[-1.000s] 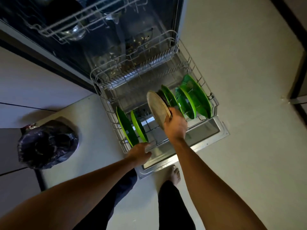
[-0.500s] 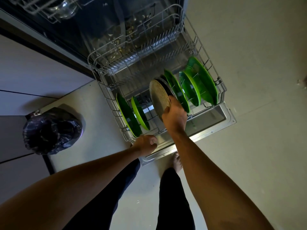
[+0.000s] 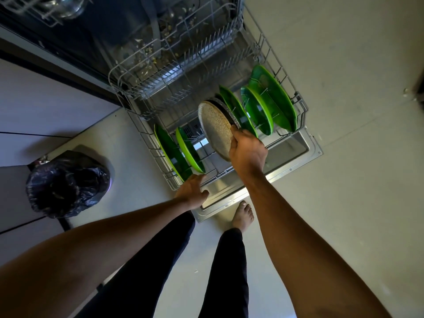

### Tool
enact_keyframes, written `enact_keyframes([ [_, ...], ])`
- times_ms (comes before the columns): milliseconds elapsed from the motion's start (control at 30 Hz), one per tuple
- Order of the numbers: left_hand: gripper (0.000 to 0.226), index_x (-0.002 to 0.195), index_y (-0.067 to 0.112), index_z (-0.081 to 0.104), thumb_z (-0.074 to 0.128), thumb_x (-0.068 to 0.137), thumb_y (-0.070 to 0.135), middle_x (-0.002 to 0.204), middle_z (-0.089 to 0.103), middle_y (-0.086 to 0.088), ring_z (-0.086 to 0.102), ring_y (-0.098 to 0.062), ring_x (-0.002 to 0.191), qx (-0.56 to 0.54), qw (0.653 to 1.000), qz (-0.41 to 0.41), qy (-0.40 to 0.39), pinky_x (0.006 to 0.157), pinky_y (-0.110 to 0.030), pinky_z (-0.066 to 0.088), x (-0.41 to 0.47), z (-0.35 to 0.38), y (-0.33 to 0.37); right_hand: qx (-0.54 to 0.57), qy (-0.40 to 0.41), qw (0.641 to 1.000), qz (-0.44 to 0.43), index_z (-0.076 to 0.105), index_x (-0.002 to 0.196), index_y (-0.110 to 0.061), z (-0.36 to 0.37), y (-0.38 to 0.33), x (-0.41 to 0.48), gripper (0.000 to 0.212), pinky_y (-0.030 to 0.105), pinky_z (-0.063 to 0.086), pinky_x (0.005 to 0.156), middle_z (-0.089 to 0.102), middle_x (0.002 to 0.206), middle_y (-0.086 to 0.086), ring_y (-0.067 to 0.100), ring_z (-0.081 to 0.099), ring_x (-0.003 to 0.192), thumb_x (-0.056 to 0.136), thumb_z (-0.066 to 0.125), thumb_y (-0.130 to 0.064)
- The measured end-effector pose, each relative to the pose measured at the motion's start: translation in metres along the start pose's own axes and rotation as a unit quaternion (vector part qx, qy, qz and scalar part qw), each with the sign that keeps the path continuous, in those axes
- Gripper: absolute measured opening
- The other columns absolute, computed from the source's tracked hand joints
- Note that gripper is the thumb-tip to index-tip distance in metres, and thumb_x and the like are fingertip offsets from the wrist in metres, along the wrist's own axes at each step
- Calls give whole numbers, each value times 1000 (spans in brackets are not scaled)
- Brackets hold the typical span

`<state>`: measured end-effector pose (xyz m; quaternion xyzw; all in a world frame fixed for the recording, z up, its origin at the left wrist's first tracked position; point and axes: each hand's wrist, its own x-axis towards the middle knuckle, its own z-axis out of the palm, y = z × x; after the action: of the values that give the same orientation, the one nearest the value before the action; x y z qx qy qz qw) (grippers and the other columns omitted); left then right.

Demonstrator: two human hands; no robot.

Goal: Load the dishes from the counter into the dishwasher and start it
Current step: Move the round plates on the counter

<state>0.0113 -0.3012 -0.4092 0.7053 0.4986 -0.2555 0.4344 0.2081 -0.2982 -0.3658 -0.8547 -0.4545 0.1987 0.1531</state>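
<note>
Beige and finely speckled, a round speckled plate (image 3: 214, 128) stands on edge in the middle of the lower rack (image 3: 137, 125), its broad face turned to the person's left. The right hand (image 3: 249, 153) grips it at its near lower rim. The fingers (image 3: 239, 136) are curled over the edge onto the hidden far side, and the palm covers the plate's lowest part. Whether the rim already sits between the rack's tines cannot be told.

A dark plate (image 3: 226, 109) stands touching or just behind it, showing only a thin arc of rim. Three green plates (image 3: 258, 109) stand upright further right, the largest nearest the rack's right wall. Two more green plates (image 3: 171, 152) lean in the left row, apart from the speckled one, with a bare stretch of wire between.

The left hand (image 3: 192, 191) holds the rack's front rail, its fingers (image 3: 197, 179) bent over the wire just beside the nearest left green plate. The rack rests on the open dishwasher door (image 3: 291, 157), which lies flat over the pale floor (image 3: 344, 203). A bare foot (image 3: 243, 214) stands at the door's near edge. A black bin bag (image 3: 66, 182) sits well to the left. The upper rack (image 3: 34, 12) shows in the top left corner, with glassware in it.
</note>
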Motion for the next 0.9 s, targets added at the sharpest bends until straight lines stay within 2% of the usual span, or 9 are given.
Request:
enact_keyframes([
  [133, 64, 149, 21, 37, 61, 91, 25, 143, 43, -10, 51, -24, 123, -2, 1000, 11, 2, 101, -41, 48, 5, -5, 0, 1, -14, 1000, -25, 64, 130, -21, -2, 1, 2, 32, 43, 61, 77, 66, 117, 4, 25, 69, 92, 99, 57, -23],
  [233, 62, 147, 20, 39, 62, 89, 24, 146, 43, -11, 47, -24, 128, 2, 1000, 20, -7, 104, -38, 44, 8, -6, -3, -19, -53, 998, -16, 60, 131, -23, -2, -5, 0, 34, 38, 59, 76, 65, 117, 4, 26, 68, 93, 98, 58, -24],
  [300, 61, 146, 20, 41, 63, 89, 24, 145, 43, -10, 50, -25, 126, 5, 1000, 19, -13, 102, -37, 46, 7, -8, -4, -15, -62, 998, 5, 55, 130, -23, 1, -9, -2, 35, 37, 59, 73, 70, 105, 4, 25, 70, 87, 96, 61, -25],
  [400, 55, 142, 19, 46, 63, 90, 26, 141, 47, -10, 55, -24, 120, 8, 1000, 15, -22, 97, -35, 48, 8, -11, -4, -32, -66, 997, -1, 52, 128, -22, 7, -15, -5, 29, 31, 55, 65, 70, 87, 6, 24, 70, 75, 101, 55, -31],
  [533, 51, 139, 19, 49, 62, 91, 28, 134, 53, -10, 56, -24, 116, 11, 1000, 17, -18, 86, -27, 44, 5, -16, -7, -9, -41, 999, 10, 58, 125, -17, 3, -17, -8, 27, 30, 52, 66, 71, 88, 7, 24, 69, 76, 102, 50, -29],
  [633, 51, 140, 18, 49, 61, 91, 29, 134, 54, -10, 56, -23, 115, 14, 1000, 11, -26, 87, -29, 45, 1, -20, -10, 58, 36, 998, 9, 63, 119, -13, -13, -17, -11, 23, 28, 53, 65, 72, 89, 7, 22, 67, 69, 100, 54, -22],
  [733, 51, 140, 15, 50, 60, 92, 26, 136, 55, -11, 57, -23, 116, 17, 1000, 3, -22, 84, -27, 44, -3, -23, -10, 106, 91, 990, -10, 66, 112, -9, -27, -19, -16, 22, 26, 47, 66, 74, 84, 10, 25, 69, 66, 96, 58, -21],
  [900, 51, 139, 13, 51, 62, 91, 25, 141, 53, -10, 55, -24, 122, -2, 1000, -11, -11, 95, -30, 45, -11, -24, -8, 152, 75, 985, -36, 67, 104, -10, -25, -30, -27, 35, 35, 59, 57, 73, 79, 7, 25, 69, 61, 94, 43, -34],
])
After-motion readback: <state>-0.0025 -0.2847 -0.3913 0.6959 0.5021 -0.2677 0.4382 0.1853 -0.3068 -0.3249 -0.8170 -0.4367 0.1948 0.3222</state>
